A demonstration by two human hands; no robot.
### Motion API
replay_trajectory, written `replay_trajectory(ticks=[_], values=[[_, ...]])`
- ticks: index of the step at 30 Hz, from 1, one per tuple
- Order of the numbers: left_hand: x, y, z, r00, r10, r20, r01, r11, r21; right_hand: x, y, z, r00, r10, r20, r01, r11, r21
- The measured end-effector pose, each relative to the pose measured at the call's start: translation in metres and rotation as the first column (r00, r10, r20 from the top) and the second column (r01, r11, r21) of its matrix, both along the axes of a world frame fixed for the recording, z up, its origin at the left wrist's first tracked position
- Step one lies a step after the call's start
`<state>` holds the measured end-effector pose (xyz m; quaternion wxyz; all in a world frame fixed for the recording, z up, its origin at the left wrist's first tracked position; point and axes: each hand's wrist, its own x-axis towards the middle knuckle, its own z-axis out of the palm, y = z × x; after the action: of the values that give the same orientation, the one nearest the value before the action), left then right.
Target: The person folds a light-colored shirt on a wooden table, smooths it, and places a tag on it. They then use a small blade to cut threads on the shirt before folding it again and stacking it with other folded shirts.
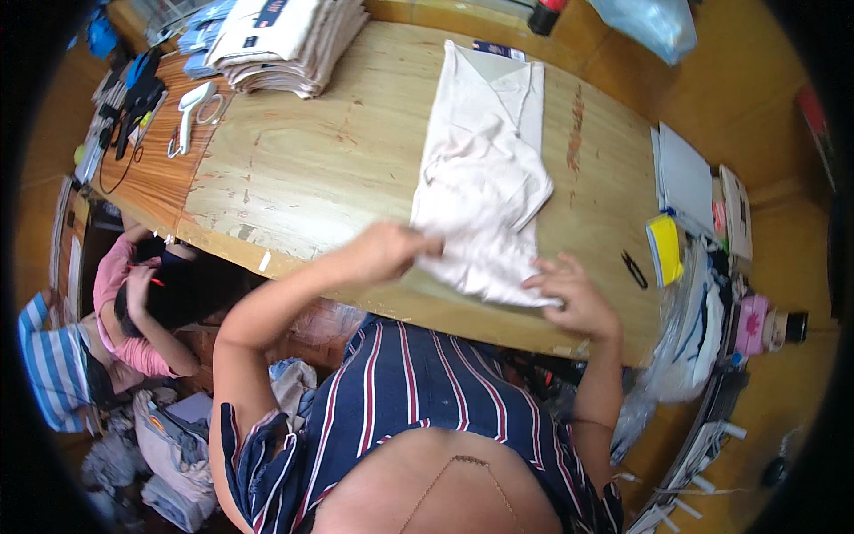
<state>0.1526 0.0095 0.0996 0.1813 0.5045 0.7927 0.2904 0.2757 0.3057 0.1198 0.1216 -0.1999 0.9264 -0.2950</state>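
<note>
A pale cream garment (485,169) lies lengthwise on the wooden table, its sides folded in to make a long strip. Its far end is flat with a dark tag (498,51), while the middle and near part are rumpled. My left hand (389,252), a little blurred, is closed on the garment's near left edge. At the near right corner, my right hand (574,292) grips the hem between thumb and fingers. The near end is slightly raised between both hands. What kind of garment it is I cannot make out.
A stack of folded cream garments (285,40) stands at the far left, beside a white handheld device (189,116). Small black snips (634,270) and a yellow packet (664,249) lie at the right. Another person (133,311) is low at the left, near clothes piled on the floor (173,445).
</note>
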Motion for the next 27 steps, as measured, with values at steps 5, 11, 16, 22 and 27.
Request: replay_trajectory(ticks=[5,11,16,22,27], values=[[0.061,-0.02,-0.043,0.984,0.098,0.15,-0.106,0.993,0.044,0.053,-0.004,-0.06,0.95,-0.256,0.178,0.278,0.955,-0.108],[0.055,0.034,-0.049,0.831,0.533,-0.16,-0.493,0.838,0.235,0.008,-0.043,-0.062,0.824,-0.545,-0.155,0.533,0.838,-0.112],[0.059,0.035,-0.058,0.878,0.384,-0.284,-0.381,0.922,0.068,0.012,-0.051,-0.078,0.861,-0.471,-0.193,0.491,0.869,0.068],[0.071,0.015,-0.072,0.959,0.219,-0.18,-0.153,0.936,0.318,0.034,-0.052,-0.074,0.854,-0.437,-0.284,0.382,0.895,-0.23],[0.064,0.011,-0.038,0.846,0.235,0.479,-0.388,0.887,0.251,0.041,-0.039,-0.043,0.86,-0.496,0.124,0.494,0.745,-0.449]])
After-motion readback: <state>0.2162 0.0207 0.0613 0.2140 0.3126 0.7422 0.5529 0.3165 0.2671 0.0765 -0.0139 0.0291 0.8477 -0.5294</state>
